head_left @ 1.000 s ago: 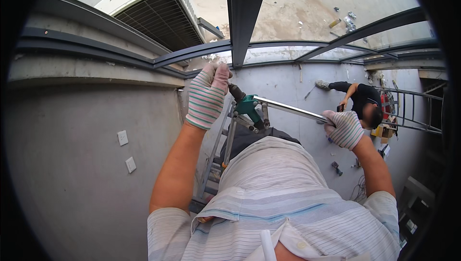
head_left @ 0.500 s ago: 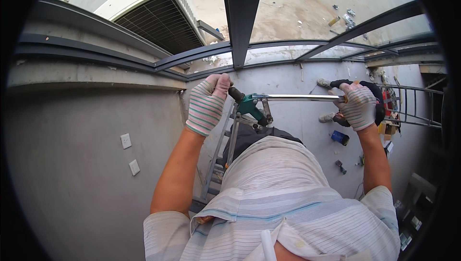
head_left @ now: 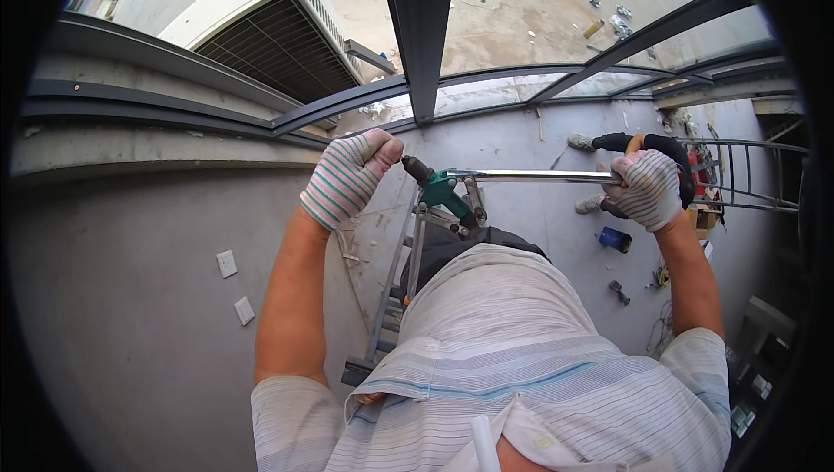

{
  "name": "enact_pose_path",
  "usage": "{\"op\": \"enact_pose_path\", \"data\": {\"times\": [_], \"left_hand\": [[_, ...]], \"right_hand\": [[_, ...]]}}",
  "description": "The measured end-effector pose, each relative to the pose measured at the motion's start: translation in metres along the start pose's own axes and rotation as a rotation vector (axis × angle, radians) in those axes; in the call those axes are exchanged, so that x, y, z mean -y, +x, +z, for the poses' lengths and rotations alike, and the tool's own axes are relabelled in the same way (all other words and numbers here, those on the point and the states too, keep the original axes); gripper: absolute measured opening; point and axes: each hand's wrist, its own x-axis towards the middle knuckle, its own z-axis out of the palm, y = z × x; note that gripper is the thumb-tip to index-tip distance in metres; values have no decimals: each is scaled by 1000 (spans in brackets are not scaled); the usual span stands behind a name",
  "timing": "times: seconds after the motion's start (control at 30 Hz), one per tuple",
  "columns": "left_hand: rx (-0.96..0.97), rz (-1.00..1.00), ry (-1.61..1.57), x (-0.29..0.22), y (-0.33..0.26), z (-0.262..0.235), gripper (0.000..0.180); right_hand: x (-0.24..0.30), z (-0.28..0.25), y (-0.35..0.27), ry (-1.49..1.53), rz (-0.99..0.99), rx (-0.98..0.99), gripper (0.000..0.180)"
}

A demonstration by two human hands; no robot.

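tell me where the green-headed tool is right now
In the head view, the green-headed tool is near the middle, just to the right of the gloved left hand, its silver handle running across to the right hand.

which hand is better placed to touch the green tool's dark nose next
Likely the left hand: it is just beside the dark nose of the green tool. The right hand is farther off, closed around the far end of the shiny handle.

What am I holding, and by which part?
Your right grip holds the green tool by the end of its silver handle; whether your left grip holds anything is unclear.
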Motion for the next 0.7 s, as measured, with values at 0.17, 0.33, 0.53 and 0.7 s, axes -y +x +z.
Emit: {"op": "enact_pose_path", "data": {"times": [0.17, 0.33, 0.53, 0.7], "left_hand": [[118, -88, 117, -11, 2, -10, 37], [211, -151, 270, -27, 0, -16, 37], [149, -75, 196, -19, -1, -12, 35], [-163, -192, -365, 2, -12, 5, 36]], "right_hand": [[-6, 4, 5, 2, -59, -36, 30], [-5, 2, 14, -6, -66, -36, 29], [-3, 15, 7, 32, 9, 26, 37], [3, 26, -9, 78, 137, 19, 41]]}}
